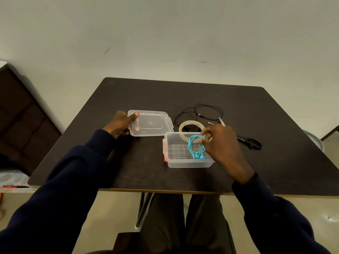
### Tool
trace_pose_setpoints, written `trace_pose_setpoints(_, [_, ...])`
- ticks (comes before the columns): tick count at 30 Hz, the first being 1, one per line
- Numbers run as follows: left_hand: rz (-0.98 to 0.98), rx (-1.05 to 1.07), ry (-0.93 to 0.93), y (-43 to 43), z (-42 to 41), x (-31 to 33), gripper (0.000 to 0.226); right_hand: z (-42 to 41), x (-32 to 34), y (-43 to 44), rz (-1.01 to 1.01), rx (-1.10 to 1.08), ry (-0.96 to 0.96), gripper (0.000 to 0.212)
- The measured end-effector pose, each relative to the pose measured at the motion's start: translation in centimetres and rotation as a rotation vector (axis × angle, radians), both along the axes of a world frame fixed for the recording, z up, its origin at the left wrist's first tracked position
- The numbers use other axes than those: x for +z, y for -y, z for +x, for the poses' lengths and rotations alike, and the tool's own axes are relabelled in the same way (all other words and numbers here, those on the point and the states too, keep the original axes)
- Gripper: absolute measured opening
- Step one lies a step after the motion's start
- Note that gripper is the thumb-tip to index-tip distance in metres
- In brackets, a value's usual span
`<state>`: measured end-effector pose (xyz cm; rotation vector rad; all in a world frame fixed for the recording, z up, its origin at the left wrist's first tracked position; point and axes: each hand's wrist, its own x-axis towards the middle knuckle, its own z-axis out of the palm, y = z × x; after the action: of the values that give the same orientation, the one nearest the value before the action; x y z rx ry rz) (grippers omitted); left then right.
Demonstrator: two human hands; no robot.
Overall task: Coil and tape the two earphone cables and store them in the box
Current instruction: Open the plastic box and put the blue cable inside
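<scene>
On the table, the open box sits near its lid, whose edge the left hand grips, thumb on top. The right hand pinches the coiled blue earphones over the box; best lower them flat before releasing, lest the loops spring apart. The black cable lies loose beyond.

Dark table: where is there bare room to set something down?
Bare: the wide far strip of the dark table behind the clear plastic lid and black earphone cable; also the right side past the black-handled scissors. Crowded: the middle, where clear plastic box, blue earphones, tape roll, cable and scissors cluster.
</scene>
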<state>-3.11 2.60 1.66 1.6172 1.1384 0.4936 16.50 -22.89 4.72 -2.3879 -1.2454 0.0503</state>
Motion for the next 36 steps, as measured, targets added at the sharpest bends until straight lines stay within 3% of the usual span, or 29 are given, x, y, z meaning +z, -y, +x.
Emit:
trace_pose_setpoints(4, [0.147, 0.005, -0.108, -0.4, -0.5, -0.6, 0.051, -0.4, -0.1, -0.3, -0.049, 0.003, 0.050, 0.032])
trace_pose_setpoints(10, [0.379, 0.060, -0.292, -0.8, -0.6, -1.2, 0.034, 0.1, 0.4, -0.6, -0.062, 0.012, -0.027, 0.012])
trace_pose_setpoints(16, [0.534, 0.084, -0.344, -0.4, -0.8, -2.5, 0.033, -0.1, -0.9, -0.6, -0.172, 0.014, 0.133, 0.037])
trace_pose_setpoints(19, [0.572, 0.092, -0.326, -0.8, -1.2, -3.1, 0.038, 0.0, -1.0, -0.6, -0.097, 0.033, 0.130, 0.035])
trace_pose_setpoints(23, [0.583, 0.067, -0.281, -0.3, -1.2, -3.0, 0.037, 1.0, -0.7, 0.5, 0.082, 0.004, 0.024, 0.027])
trace_pose_setpoints(29, [0.603, -0.066, -0.067, 3.6, -2.0, -2.2, 0.028, 1.3, -1.4, 1.9, 0.089, 0.019, -0.091, 0.028])
trace_pose_setpoints(32, [0.442, -0.136, 0.088, 7.0, -2.4, -0.6, 0.029, 0.0, -1.8, 0.9, 0.122, 0.050, -0.125, 0.028])
trace_pose_setpoints(34, [0.300, -0.197, 0.117, 8.3, -2.9, -0.5, 0.049, -1.2, -1.9, -0.2, 0.129, 0.089, -0.144, 0.028])
trace_pose_setpoints(36, [0.319, -0.239, 0.001, 8.3, -3.4, -0.9, 0.072, -2.4, -2.0, -1.4, 0.153, 0.142, -0.159, 0.029])
